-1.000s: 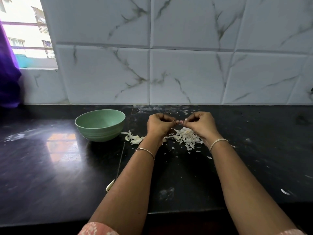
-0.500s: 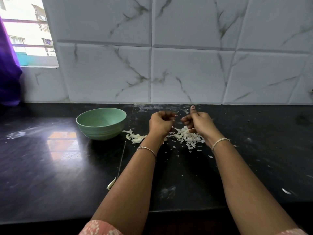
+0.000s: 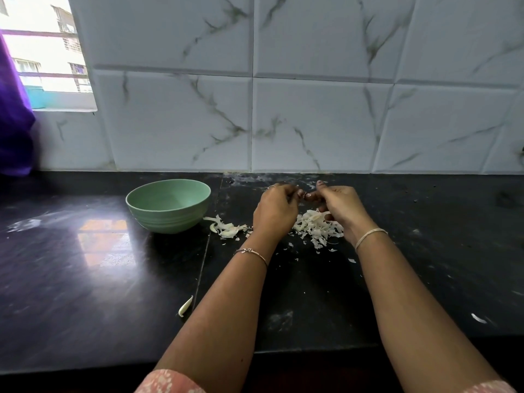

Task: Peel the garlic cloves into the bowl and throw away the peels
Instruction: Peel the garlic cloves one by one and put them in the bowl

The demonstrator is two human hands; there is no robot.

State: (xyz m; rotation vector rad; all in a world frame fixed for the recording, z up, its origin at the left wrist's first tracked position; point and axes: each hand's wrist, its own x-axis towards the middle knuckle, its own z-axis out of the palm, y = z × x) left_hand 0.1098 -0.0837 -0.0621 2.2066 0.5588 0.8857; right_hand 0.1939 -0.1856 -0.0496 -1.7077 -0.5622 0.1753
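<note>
Head: clove, probably, pinched by left fingers, right fingers, above peels.

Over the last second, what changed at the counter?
Left hand and right hand parted briefly, right thumb lifting, and their fingers have met again above the garlic peels; anything between them is too small to see. Green bowl, peels, stray white sliver: unmoved.
</note>
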